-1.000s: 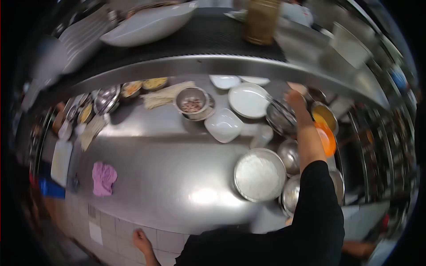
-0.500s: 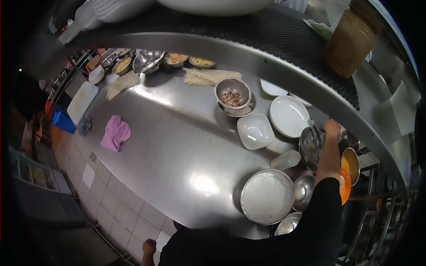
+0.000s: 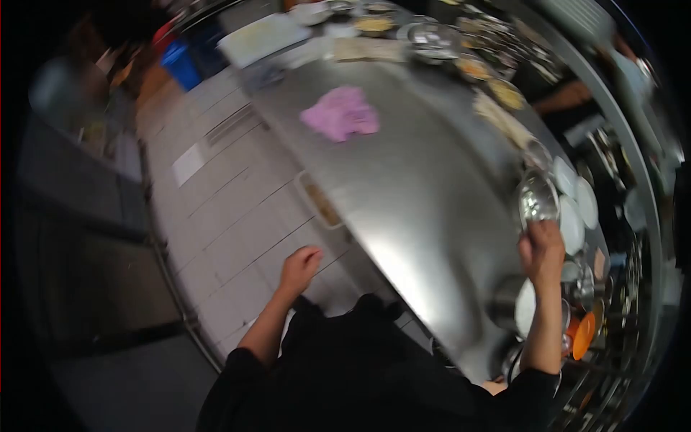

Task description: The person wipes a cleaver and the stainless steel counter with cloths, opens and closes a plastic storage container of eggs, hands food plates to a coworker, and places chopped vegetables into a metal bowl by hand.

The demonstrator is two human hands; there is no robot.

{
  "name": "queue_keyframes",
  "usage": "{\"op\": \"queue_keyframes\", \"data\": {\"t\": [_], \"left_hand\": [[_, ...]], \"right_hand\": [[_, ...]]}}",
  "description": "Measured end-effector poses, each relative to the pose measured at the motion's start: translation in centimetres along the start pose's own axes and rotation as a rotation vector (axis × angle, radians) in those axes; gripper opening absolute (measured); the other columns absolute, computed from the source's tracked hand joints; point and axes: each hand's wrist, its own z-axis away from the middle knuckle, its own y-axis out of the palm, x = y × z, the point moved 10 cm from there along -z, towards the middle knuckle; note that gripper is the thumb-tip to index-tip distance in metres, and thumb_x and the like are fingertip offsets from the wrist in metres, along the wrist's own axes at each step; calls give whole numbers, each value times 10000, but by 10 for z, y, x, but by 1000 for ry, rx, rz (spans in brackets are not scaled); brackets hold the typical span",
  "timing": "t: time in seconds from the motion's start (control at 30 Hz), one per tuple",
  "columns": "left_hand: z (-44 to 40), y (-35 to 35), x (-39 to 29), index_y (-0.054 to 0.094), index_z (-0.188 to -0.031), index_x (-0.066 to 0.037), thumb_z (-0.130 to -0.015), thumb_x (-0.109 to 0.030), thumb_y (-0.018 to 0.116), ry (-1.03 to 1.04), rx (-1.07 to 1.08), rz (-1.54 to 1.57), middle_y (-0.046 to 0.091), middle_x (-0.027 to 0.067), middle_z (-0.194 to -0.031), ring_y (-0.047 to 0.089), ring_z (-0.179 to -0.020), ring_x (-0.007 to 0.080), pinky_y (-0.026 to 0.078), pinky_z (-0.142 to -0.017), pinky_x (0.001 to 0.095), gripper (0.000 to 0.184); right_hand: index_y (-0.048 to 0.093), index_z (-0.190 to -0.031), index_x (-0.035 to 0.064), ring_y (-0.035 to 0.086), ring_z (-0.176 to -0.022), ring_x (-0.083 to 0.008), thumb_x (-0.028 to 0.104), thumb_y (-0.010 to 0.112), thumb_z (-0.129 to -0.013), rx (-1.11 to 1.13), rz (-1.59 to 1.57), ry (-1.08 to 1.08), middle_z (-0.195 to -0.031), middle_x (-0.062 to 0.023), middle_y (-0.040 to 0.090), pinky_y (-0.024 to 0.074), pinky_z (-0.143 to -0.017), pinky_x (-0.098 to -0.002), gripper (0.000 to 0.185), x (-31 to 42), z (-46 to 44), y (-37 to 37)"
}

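Observation:
My right hand grips the near rim of a shiny metal bowl, held tilted over the right side of the steel table. Motion blur hides what the bowl contains, if anything. My left hand hangs over the tiled floor at the table's near side, its fingers curled with nothing seen in them. White plates lie just beyond the bowl. Closer to my body than the right hand stands a large metal pot with a white surface.
A pink cloth lies crumpled on the table. Farther back are a white cutting board, noodles and bowls of food. Another person's arm reaches in beyond the table. An orange bowl stands at right.
My right hand has drawn back from the crowded right end and now holds a metal bowl. The view has swung left, and my left hand has come up into fuller sight.

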Motion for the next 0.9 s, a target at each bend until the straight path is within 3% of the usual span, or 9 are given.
{"op": "queue_keyframes", "data": {"t": [0.1,0.23,0.33,0.4,0.57,0.67,0.73,0.87,0.9], "left_hand": [[4,-58,-26,616,-1038,5,-955,-219,552,-77,104,208,652,73,-978,619,-764,134,518,-684,276,248],[11,-143,-26,570,-1097,18,-961,-267,539,-194,171,416,613,89,-987,625,-773,148,523,-646,276,317],[8,-197,13,537,-1115,27,-957,-304,534,-350,168,378,574,98,-952,632,-783,174,550,-592,295,367],[1,-237,77,531,-1040,33,-921,-236,532,-438,9,412,581,128,-919,628,-734,194,570,-543,313,295],[-24,-317,171,540,-1056,42,-886,-159,514,-521,-162,501,585,123,-911,630,-742,205,585,-553,335,265],[-42,-364,204,545,-1081,43,-880,-145,512,-532,-294,465,612,127,-941,640,-764,209,586,-563,342,277],[-58,-394,229,552,-1073,41,-878,-148,517,-581,-363,445,623,133,-936,642,-761,209,583,-565,347,273],[-108,-446,269,557,-984,42,-872,-137,539,-681,-413,412,616,131,-847,636,-683,194,569,-562,323,212],[-117,-460,285,556,-969,34,-875,-134,540,-718,-422,352,617,128,-845,630,-677,187,561,-563,314,194]], "right_hand": [[674,-932,62,569,-766,-304,84,707,-581,107,-268,-170,-771,-106,568,457,-691,-415,354,175,-15,75],[687,-923,88,580,-818,-284,139,735,-590,388,-546,-365,-802,-74,577,457,-741,-401,340,380,-21,190],[684,-929,108,583,-835,-267,154,736,-612,534,-603,-502,-805,-55,564,452,-753,-410,325,484,-20,258],[678,-950,125,579,-845,-254,177,733,-645,588,-661,-636,-797,-46,548,446,-749,-406,314,538,-22,290],[658,-1050,129,569,-907,-258,247,686,-788,693,-761,-756,-861,-57,578,427,-791,-412,289,617,-66,360],[655,-1078,103,568,-1001,-297,257,643,-846,572,-852,-538,-1016,-102,621,435,-876,-419,278,617,-150,422],[650,-1073,72,575,-994,-327,224,630,-850,533,-872,-293,-1029,-135,624,454,-882,-422,270,602,-222,486],[635,-1096,36,585,-969,-362,138,607,-830,142,-737,-132,-1003,-190,631,468,-859,-434,286,566,-397,628],[630,-1102,31,576,-999,-369,117,590,-831,197,-713,-35,-1030,-200,626,463,-869,-433,287,558,-446,666]]}}
